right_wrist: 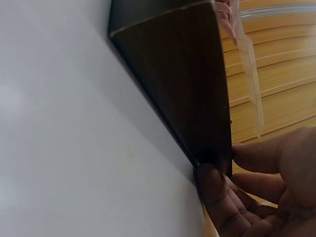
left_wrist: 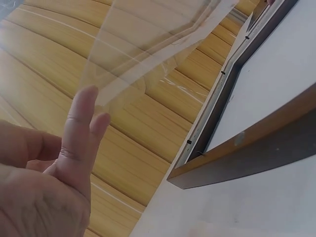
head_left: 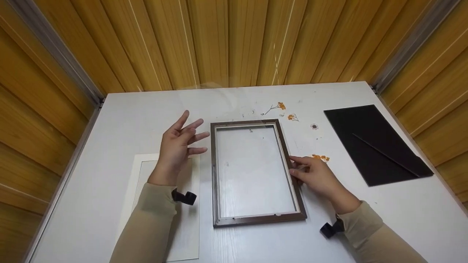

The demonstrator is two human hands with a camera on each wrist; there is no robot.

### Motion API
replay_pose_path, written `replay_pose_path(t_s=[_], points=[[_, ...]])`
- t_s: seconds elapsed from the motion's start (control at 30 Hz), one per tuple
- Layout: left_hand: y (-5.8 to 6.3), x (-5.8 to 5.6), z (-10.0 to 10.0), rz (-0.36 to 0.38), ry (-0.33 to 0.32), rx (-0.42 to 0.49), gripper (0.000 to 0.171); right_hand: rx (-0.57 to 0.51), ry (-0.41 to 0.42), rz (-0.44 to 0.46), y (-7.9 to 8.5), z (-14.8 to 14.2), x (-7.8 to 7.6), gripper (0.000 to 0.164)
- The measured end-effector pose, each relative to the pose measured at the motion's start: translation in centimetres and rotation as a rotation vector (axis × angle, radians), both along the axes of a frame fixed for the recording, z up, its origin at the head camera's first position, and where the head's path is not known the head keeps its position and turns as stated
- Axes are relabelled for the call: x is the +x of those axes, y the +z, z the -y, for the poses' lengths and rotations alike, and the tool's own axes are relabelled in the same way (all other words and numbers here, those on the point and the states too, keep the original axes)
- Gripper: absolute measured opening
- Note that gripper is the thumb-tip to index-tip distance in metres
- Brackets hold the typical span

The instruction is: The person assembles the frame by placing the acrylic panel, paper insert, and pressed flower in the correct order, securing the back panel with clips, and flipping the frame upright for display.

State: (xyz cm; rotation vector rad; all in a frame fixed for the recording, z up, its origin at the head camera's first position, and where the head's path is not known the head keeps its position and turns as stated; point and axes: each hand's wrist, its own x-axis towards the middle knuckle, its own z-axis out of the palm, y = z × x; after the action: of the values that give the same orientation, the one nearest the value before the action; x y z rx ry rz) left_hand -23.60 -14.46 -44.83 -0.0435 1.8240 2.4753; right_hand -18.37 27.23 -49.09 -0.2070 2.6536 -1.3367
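My left hand [head_left: 175, 153] is raised left of the picture frame and holds a clear sheet [left_wrist: 148, 54] upright by its edge. The sheet is barely visible in the head view; in the left wrist view it rises past the fingertips. The brown picture frame [head_left: 257, 222] lies on the table with its inner ledge and small tabs facing up. At the frame's right side, my right hand [head_left: 318, 175] pinches the edge between thumb and fingers. In the right wrist view, the fingertips reach under the dark side of the frame [right_wrist: 177, 84].
A white mat [head_left: 144, 157] lies under the left forearm. Far right is a black backing board [head_left: 376, 146] with a stand leg. Dried orange flowers [head_left: 280, 106] and a small pale flower [head_left: 314, 126] lie beyond the frame. Wood-patterned panels [head_left: 226, 40] surround the white table [head_left: 117, 120].
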Motion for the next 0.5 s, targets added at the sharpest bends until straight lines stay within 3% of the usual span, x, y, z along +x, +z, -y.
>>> replay_pose_path(t_s=[0.5], points=[[-1.1,0.3,-1.3,0.095,-0.117,-0.106,0.067,-0.013,0.013,-0.009,0.1,0.0,0.1,0.051]])
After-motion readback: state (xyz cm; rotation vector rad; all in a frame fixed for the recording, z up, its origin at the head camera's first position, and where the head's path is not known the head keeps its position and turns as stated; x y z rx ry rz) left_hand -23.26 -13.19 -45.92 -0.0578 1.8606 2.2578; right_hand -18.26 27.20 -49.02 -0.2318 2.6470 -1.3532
